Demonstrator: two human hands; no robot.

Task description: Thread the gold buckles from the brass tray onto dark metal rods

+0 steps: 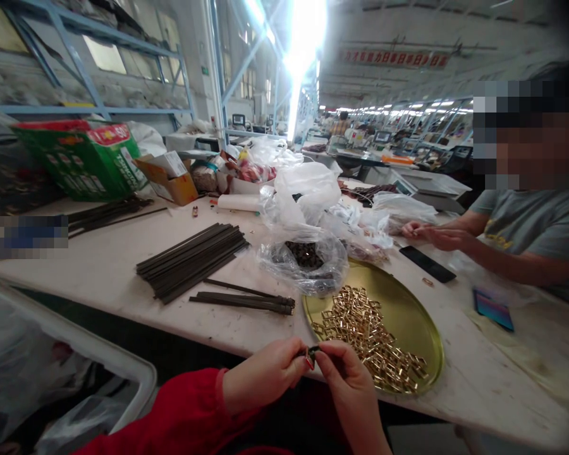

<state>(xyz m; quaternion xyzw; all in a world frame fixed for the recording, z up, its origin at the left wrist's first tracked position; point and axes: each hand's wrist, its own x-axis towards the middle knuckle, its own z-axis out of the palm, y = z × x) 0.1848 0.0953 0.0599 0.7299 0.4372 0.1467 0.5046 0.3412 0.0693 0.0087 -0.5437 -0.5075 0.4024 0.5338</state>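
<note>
Both hands' fingers pinch small dark piece between left hand, right hand, beside brass tray.

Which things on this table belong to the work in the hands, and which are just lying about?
In use: left hand and right hand pinching a small dark piece; gold buckles on the brass tray; dark straps; bag of dark parts.

Lying about: green box, black phone, cardboard box, a co-worker's hands.

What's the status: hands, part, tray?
Both hands, left and right, pinch a small dark part. Gold tray of buckles just beyond. Nothing between.
</note>
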